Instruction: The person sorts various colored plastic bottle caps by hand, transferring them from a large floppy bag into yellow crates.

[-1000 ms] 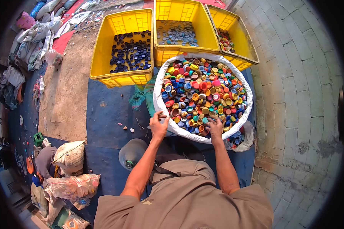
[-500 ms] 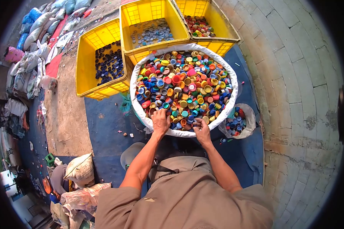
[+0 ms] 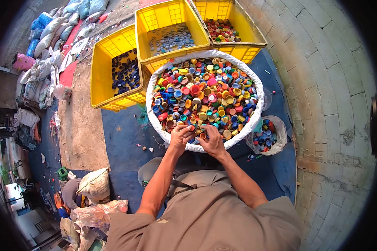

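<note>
Both hands are sunk into the bottle caps (image 3: 205, 94) at the near edge of the white sack (image 3: 260, 98), which is set on the blue mat (image 3: 121, 134) and filled almost to its rolled rim. The left hand (image 3: 181, 134) is curled, its grip pressed together around a few caps. The right hand (image 3: 212, 141) is laid just beside it with the fingers bent down into the pile, and whether anything is pinched there cannot be told. Three yellow crates (image 3: 97, 79) are lined up along the sack's far edge, each part-filled with caps, and a small clear bag (image 3: 276, 125) of caps is slumped at the sack's right side. The likely trouble is judged to be spillage: the caps are heaped level with a soft rim, so a sweep toward the body or a wrist leaned on the cloth could send loose caps over the near edge onto the mat, where small pieces are already scattered.
</note>
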The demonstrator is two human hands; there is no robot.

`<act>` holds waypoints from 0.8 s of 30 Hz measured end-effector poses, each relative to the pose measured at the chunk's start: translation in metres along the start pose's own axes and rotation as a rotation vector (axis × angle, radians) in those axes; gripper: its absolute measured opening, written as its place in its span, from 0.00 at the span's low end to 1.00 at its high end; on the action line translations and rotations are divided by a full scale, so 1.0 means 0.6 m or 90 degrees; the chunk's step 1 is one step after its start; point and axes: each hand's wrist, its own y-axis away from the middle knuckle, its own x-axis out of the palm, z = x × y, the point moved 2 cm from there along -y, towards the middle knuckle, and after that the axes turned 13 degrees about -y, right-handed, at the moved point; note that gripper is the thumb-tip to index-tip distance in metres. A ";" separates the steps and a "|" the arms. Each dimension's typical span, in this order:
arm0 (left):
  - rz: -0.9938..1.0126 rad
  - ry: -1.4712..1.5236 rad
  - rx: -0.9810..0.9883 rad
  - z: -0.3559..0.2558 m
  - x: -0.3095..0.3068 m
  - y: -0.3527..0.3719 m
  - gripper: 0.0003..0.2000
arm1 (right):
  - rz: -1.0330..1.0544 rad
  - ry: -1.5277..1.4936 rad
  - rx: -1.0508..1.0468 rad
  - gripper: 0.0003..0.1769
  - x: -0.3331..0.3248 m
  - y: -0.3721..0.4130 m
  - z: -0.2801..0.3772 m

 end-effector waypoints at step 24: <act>0.140 0.272 -0.008 0.006 -0.032 0.010 0.19 | 0.037 0.044 -0.136 0.25 0.058 -0.048 0.047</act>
